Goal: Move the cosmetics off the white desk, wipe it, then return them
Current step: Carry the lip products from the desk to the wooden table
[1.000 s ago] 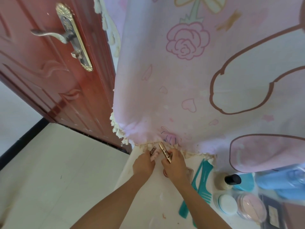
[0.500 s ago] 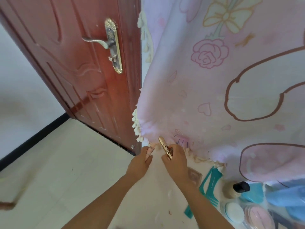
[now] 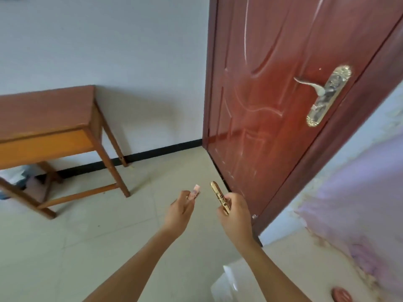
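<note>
Step in hand: clearing, by my reading. Both hands are loaded and held out over the tiled floor (image 3: 104, 247), off the white counter (image 3: 287, 269), whose near part shows at lower right. Wiping is not yet possible, since a round reddish item (image 3: 342, 296) lies on it at the bottom edge of the view.

Item one, right hand (image 3: 235, 216): gold tube (image 3: 219, 197), a slim cosmetic with dark lettering too blurred to read. My fingers are curled round its lower half. The long axis runs near upright in the view and leans a little left. The rounded free end points away from me, toward the foot of the red door (image 3: 272, 105), and the butt end shows just below my grip.

Item two, left hand (image 3: 181, 211): small pinkish piece (image 3: 194, 192), pinched at my fingertips. Its stub points up and to the right, near the tube's tip but apart from it. It is too small to name.

Likely destination, as a judgement: wooden counter (image 3: 43, 112), left, against the wall, well apart from both hands.

Next move calls for a turn to the left and a carry to that top. The tube should be laid flat along its length, back from the edge so it cannot roll off, and the pinkish piece set beside it. Then my fingers let go and I go back for the rest.
</note>
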Motion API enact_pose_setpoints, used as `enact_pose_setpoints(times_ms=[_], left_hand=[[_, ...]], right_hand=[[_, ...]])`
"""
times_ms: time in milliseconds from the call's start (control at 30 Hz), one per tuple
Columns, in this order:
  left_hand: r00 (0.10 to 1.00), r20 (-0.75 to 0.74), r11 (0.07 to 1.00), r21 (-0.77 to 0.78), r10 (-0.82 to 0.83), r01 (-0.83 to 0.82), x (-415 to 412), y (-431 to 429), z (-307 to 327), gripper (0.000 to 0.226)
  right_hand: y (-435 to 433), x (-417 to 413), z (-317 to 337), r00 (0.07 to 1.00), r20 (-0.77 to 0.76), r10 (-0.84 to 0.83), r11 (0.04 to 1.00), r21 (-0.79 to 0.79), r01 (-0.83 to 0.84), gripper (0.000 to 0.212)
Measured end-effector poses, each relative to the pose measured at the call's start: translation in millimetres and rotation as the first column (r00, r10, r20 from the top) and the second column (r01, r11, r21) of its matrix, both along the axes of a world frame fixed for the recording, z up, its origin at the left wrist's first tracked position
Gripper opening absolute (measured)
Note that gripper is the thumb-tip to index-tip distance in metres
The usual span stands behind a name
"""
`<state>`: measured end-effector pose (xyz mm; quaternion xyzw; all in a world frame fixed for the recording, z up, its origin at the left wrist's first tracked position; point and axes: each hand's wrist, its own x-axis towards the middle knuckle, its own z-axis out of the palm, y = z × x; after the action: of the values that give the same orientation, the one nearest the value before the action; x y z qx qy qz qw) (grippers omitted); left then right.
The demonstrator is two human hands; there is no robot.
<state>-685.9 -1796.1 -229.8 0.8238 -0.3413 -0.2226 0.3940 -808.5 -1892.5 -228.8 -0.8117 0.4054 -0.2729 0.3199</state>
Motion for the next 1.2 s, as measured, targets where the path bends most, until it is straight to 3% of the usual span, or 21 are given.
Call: enact_pose_setpoints(times_ms=[200, 333, 433, 633, 867, 1033, 1200], left_hand=[[0.972, 0.099, 0.977, -0.024, 0.215, -0.214, 82, 108, 0, 0.033], [0.896, 0.216, 0.916, 0.02, 0.388, -0.401, 138, 209, 3, 0.037], [0.862, 0.284, 0.89, 0.057, 0.421, -0.453, 181, 281, 10, 0.039], [0.806, 0.326, 0.857, -0.024, 0.493, -0.515, 262, 393, 42, 0.039], [0.738, 0.365, 0.801, -0.038, 0.568, -0.597, 346, 454, 59, 0.039], [0.69, 0.393, 0.757, -0.023, 0.607, -0.653, 435, 469, 58, 0.036], [0.657, 0.401, 0.718, -0.002, 0.639, -0.696, 520, 472, 63, 0.037]], right_hand=[[66, 96, 10, 0.968, -0.031, 0.248, 0.965, -0.078, -0.249, 0.018], [141, 166, 15, 0.906, -0.079, 0.416, 0.897, -0.126, -0.423, 0.015], [198, 214, 22, 0.875, -0.08, 0.478, 0.863, -0.144, -0.484, 0.015], [298, 310, 38, 0.821, -0.042, 0.569, 0.803, -0.186, -0.566, 0.016], [352, 420, 56, 0.75, -0.048, 0.66, 0.733, -0.176, -0.657, 0.017], [359, 528, 59, 0.696, 0.072, 0.715, 0.699, -0.073, -0.711, 0.022], [350, 624, 55, 0.647, 0.094, 0.757, 0.651, -0.014, -0.759, 0.025]])
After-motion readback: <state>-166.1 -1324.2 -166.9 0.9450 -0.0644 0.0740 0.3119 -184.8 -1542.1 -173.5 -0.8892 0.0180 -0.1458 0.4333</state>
